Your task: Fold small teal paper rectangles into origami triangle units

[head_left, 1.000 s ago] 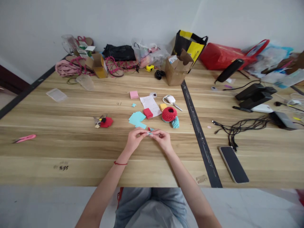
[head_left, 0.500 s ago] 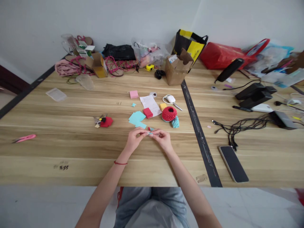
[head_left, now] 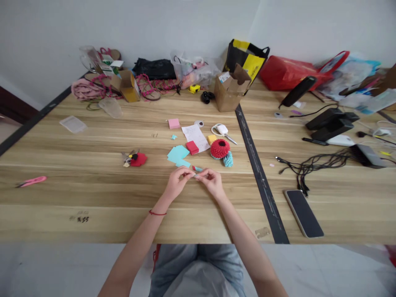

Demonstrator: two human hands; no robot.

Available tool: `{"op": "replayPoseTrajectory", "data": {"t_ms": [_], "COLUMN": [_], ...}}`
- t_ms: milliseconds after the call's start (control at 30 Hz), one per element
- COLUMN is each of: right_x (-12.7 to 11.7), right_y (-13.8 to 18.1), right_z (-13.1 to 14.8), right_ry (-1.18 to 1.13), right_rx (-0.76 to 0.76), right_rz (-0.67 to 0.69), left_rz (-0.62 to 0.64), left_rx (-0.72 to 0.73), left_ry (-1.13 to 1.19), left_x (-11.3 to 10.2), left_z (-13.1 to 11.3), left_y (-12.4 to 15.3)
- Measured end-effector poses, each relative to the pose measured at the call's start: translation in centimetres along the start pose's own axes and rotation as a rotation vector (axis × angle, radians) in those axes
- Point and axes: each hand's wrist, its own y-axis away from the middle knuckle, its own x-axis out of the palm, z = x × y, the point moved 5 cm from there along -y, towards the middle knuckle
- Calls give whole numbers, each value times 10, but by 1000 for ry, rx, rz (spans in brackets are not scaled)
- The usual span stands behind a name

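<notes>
Fingertip to fingertip, my left hand [head_left: 177, 181] and my right hand [head_left: 212, 181] pinch a small piece of folded paper [head_left: 196, 175] between them, just above the table; fingers cover most of it. Just beyond the fingers are light-blue paper sheets [head_left: 178, 154] and a small red-and-blue piece [head_left: 197, 168]. A red paper block [head_left: 192, 147] lies partly on a white sheet with writing [head_left: 196, 136]. To the right sits a red folded-paper model [head_left: 220, 149], touching a light-blue folded-paper piece [head_left: 228, 159].
Scissors [head_left: 227, 134], a yellow block [head_left: 212, 139] and a pink paper stack [head_left: 173, 123] lie farther back. Pink thread snips [head_left: 31, 181] are at far left, a phone [head_left: 304, 213] and cables [head_left: 321, 163] at right. A cardboard box [head_left: 230, 93] and bags line the wall.
Both hands stay together at nearly the same spot. The little paper between the fingertips has turned slightly and shows less blue.
</notes>
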Motion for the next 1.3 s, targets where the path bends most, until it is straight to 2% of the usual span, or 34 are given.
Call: {"op": "replayPoseTrajectory", "data": {"t_ms": [333, 500, 633, 867, 1067, 1300], "right_x": [4, 4, 4, 2, 4, 5], "right_y": [0, 0, 0, -1, 0, 1], "right_z": [0, 0, -2, -8, -7, -5], "right_ry": [59, 56, 138, 146, 281, 300], "right_rx": [-47, -51, -55, -36, -98, -108], "right_rz": [19, 23, 24, 66, 89, 72], "left_rz": [51, 16, 0, 24, 90, 24], "left_rx": [-52, -103, -117, -87, -4, -21], "left_ry": [-55, -7, 3, -44, -136, -94], "left_x": [5, 3, 2, 6, 8, 2], "left_z": [12, 18, 20, 18, 11, 12], "left_y": [1, 1, 1, 2, 1, 1]}}
